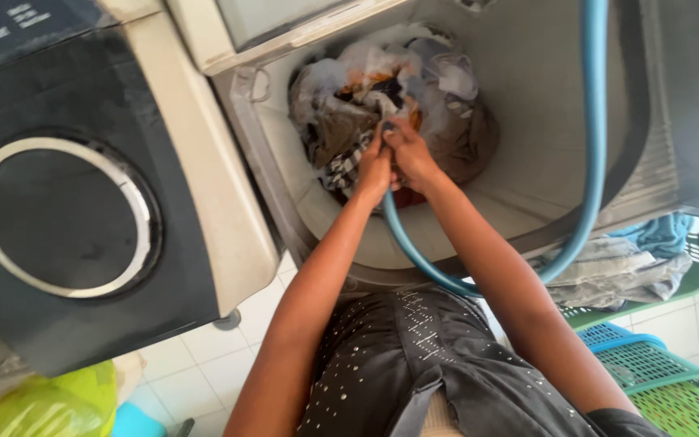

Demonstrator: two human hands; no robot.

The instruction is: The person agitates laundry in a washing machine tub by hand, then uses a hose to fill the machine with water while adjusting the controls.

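Both arms stretch forward to 12 o'clock over the washer tub (527,121). The left hand (372,166) and right hand (411,155) close together round the end of the blue hose (594,137), fingers wrapped tight, aiming it into the laundry (366,97); holding it steady seems the need.

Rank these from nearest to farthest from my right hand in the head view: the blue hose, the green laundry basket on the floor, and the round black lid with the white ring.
From the right hand:
1. Blue hose, its end right at the hand, over the tub.
2. Round black lid, far left.
3. Green laundry basket, bottom right on the floor.
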